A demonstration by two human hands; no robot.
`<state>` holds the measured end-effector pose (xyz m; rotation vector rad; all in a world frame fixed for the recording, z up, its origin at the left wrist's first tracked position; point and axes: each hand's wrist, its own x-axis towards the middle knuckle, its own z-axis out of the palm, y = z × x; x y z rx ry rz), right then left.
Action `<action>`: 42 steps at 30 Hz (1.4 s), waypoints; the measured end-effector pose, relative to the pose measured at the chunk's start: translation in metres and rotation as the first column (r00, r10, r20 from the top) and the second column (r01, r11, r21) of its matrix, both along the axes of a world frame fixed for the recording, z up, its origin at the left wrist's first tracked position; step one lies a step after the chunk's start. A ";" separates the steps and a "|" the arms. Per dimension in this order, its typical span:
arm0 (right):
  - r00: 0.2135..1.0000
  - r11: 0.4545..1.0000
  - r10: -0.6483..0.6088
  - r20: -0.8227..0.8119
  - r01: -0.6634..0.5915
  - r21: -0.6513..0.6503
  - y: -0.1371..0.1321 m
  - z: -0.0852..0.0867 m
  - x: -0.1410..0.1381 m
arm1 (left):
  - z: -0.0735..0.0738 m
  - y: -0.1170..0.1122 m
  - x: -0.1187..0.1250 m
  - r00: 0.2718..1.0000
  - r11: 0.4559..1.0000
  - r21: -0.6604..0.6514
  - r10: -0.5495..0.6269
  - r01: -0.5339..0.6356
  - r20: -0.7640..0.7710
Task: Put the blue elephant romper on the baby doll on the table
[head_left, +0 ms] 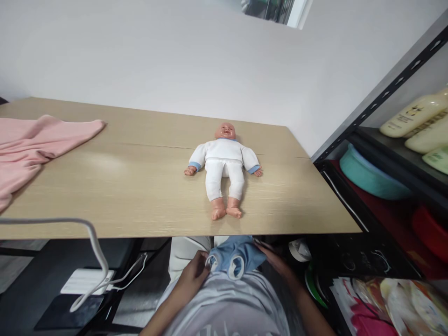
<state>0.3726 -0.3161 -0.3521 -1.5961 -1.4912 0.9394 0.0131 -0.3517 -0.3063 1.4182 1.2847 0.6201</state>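
Small blue doll pants (250, 256) with two white-trimmed leg openings lie across my lap, the openings toward my body. My left hand (196, 270) is closed on their left edge, with its fingers around the rim of one leg opening. At the other side my right hand (268, 252) grips the upper right edge; its fingers are partly hidden behind the cloth. On the table (150, 196), straight ahead of me, a baby doll (224, 154) lies on its back, feet toward me. It has a white long-sleeved top with blue cuffs and white leggings, and its feet are bare.
Pink cloth (38, 144) lies at the table's left end. A white cable (96, 252) hangs in the left foreground, near a white power box (86, 281). To the right, a shelf holds bottles (415, 114), a teal basin (371, 175) and a red basin (432, 235).
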 end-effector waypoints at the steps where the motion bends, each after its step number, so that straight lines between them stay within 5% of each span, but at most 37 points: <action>1: 1.000 1.000 -0.022 -0.014 0.021 -0.012 0.000 0.003 -0.002 | 0.006 0.001 -0.003 1.000 1.000 0.015 -0.008 0.008 -0.023; 5: 0.999 0.999 -0.045 -0.009 0.045 0.014 -0.011 0.037 -0.008 | 0.053 0.006 -0.021 0.994 0.996 0.070 -0.042 0.049 -0.105; 7: 0.995 0.992 0.073 0.062 -0.079 0.096 -0.020 0.070 -0.015 | 0.088 0.010 -0.032 0.984 0.989 0.031 -0.139 0.143 -0.109; 9: 0.948 0.920 0.257 0.187 -0.299 0.252 -0.027 0.109 -0.024 | 0.123 0.016 -0.041 0.953 0.955 -0.032 -0.296 0.295 -0.059; 12: 0.857 0.732 0.380 0.348 -0.509 0.454 -0.023 0.171 -0.038 | 0.169 0.032 -0.043 0.869 0.869 -0.012 -0.494 0.494 -0.004; 15: 0.840 0.651 0.396 0.372 -0.542 0.531 0.003 0.228 -0.049 | 0.199 0.066 -0.029 0.854 0.838 0.283 -0.511 0.467 0.102; 17: 0.857 0.637 0.451 0.248 -0.504 0.583 0.030 0.261 -0.055 | 0.212 0.099 -0.014 0.833 0.784 0.468 -0.529 0.408 0.161; 19: 0.811 0.627 0.565 0.149 -0.540 0.562 0.060 0.289 -0.061 | 0.223 0.138 -0.001 0.805 0.758 0.496 -0.566 0.423 0.178; 21: 0.818 0.660 0.571 0.068 -0.506 0.556 0.090 0.311 -0.066 | 0.234 0.175 0.011 0.693 0.703 0.445 -0.687 0.555 0.219; 23: 0.847 0.701 0.530 0.039 -0.464 0.542 0.118 0.326 -0.070 | 0.248 0.206 0.020 0.615 0.660 0.418 -0.745 0.624 0.259; 28: 0.853 0.731 0.515 0.086 -0.489 0.476 0.172 0.342 -0.069 | 0.288 0.256 0.031 0.645 0.614 0.477 -0.755 0.629 0.121; 34: 0.838 0.743 0.524 0.150 -0.536 0.399 0.219 0.361 -0.058 | 0.311 0.302 0.023 0.767 0.738 0.428 -0.626 0.523 0.143; 38: 0.847 0.724 0.482 0.223 -0.528 0.444 0.237 0.370 -0.060 | 0.323 0.314 0.023 0.739 0.669 0.397 -0.672 0.629 -0.039; 42: 0.794 0.711 0.590 0.146 -0.597 0.372 0.258 0.359 -0.052 | 0.322 0.321 0.020 0.724 0.591 0.460 -0.663 0.662 -0.190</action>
